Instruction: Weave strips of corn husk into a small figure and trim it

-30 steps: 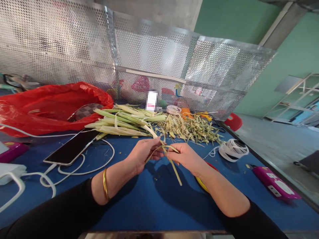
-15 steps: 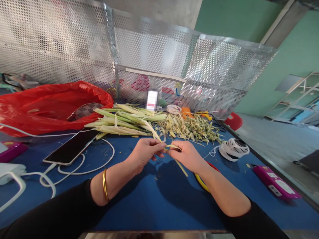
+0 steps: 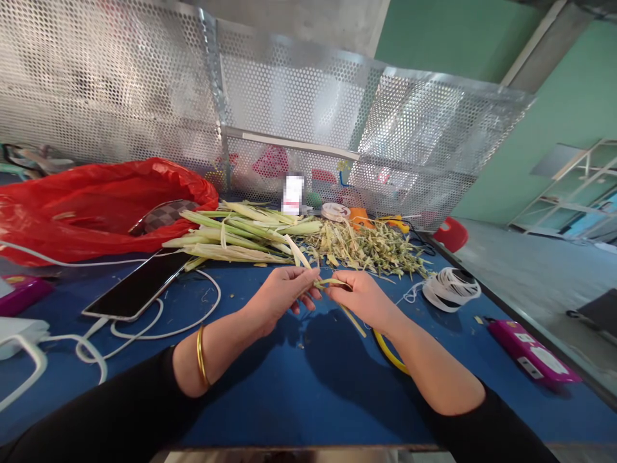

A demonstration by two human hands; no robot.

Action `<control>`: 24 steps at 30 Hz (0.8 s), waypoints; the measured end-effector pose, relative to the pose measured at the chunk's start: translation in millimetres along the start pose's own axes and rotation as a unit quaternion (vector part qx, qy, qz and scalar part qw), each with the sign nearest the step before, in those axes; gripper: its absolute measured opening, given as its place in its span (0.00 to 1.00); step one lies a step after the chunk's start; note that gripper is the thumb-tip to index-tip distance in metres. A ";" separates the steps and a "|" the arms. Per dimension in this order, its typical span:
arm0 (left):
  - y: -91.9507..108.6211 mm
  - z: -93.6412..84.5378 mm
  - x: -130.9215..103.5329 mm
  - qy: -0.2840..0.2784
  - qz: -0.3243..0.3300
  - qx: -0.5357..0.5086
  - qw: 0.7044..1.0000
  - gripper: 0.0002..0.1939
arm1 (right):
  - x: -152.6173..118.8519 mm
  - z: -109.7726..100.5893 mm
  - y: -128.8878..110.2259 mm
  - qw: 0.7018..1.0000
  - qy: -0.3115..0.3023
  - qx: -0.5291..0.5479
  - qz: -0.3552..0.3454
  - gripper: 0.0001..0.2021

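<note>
Between my two hands runs a narrow pale-green strip of corn husk (image 3: 332,281). My left hand (image 3: 284,292) pinches it between thumb and forefinger, the other fingers loosely curled, and a wider pale piece of husk sticks up from that grip. My right hand (image 3: 359,296) is closed on the other part of the strip, with a thin tail hanging below toward the table. Behind my hands lie a heap of long green husks (image 3: 241,235) and a pile of shredded dry plant bits (image 3: 371,247). A yellow ring-shaped thing (image 3: 389,352) is partly hidden under my right forearm.
On the left are a red plastic bag (image 3: 96,218), a phone (image 3: 137,283) and white cables. To the right stand a spool of white cord (image 3: 450,289) and a purple packet (image 3: 533,350). A perforated metal screen (image 3: 294,96) rises behind the blue table (image 3: 289,411).
My hands have shifted only slightly. The left fingers have spread a little below the pinch, and the tail of the strip has swung slightly right.
</note>
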State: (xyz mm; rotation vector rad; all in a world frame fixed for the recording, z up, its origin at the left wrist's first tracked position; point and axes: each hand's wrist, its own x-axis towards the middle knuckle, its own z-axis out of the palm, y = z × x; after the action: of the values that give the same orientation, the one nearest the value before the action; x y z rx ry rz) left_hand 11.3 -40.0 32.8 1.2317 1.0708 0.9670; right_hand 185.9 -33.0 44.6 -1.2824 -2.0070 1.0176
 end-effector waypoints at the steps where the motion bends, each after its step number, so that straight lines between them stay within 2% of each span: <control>1: 0.4 -0.2 -0.4 -0.001 -0.001 0.003 1.000 0.17 | 0.1 -0.8 -0.2 1.000 -0.003 0.000 -0.006 0.12; 4: 1.6 0.7 -2.3 0.008 -0.003 0.015 1.000 0.12 | 0.9 -2.8 -0.5 0.999 -0.006 0.037 -0.034 0.11; 6: 2.0 3.3 -4.6 0.006 -0.006 0.027 1.000 0.11 | 1.9 -2.4 -0.3 0.997 0.017 0.062 -0.048 0.12; 12: -1.5 17.1 -12.3 -0.052 -0.037 0.098 0.993 0.11 | 2.6 7.6 -0.4 0.994 0.044 0.053 -0.086 0.07; 14: -3.2 19.2 -12.8 -0.046 -0.033 0.120 0.991 0.12 | 1.4 9.1 -0.8 0.989 0.075 0.070 -0.109 0.08; 17: -5.4 17.9 -10.9 -0.004 -0.029 0.135 0.990 0.11 | -2.3 8.2 -2.7 0.975 0.161 0.051 -0.144 0.08; 20: -7.4 14.3 -7.8 0.049 -0.012 0.114 0.992 0.11 | -8.3 8.4 -5.4 0.932 0.249 -0.075 -0.252 0.06; 22: -7.7 12.6 -6.3 0.072 0.001 0.077 0.994 0.12 | -11.7 10.7 -6.0 0.887 0.256 -0.187 -0.337 0.04; 24: -6.8 11.8 -6.0 0.078 0.007 0.025 0.997 0.12 | -13.0 14.1 -5.0 0.848 0.235 -0.281 -0.382 0.04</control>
State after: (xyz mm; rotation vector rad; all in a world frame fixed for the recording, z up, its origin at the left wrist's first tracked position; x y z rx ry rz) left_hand 21.4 -49.3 26.9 1.2217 1.2169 1.0657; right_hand 177.8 -50.4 40.2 -0.7147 -2.1520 -0.2635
